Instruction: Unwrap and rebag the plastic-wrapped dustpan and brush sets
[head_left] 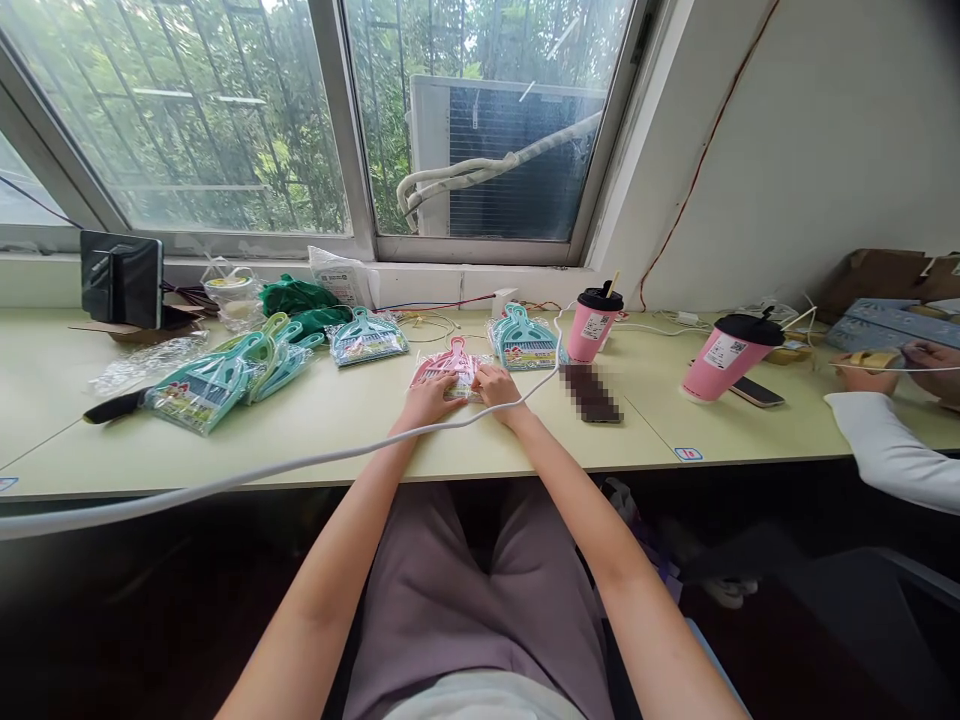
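Note:
A pink dustpan-and-brush set (455,362) in clear plastic wrapping lies on the table in front of me, its handle pointing toward the window. My left hand (435,398) is at its near left side, fingers closed on the wrapping. At the near right side my right hand (496,386) pinches the wrapping, its fingers bent. Just beyond my hands are two wrapped blue-green sets, one on the left (367,338) and one on the right (525,340). Farther left, several green and teal sets (217,380) are piled together. My fingers partly hide the pink set's lower edge.
A white cable (300,463) crosses in front of my forearms. Pink cups (592,325) and a phone (757,392) stand or lie to the right. A black-handled tool (116,407) and a tablet (122,280) are at left. Another person's sleeved arm (889,450) reaches in at right.

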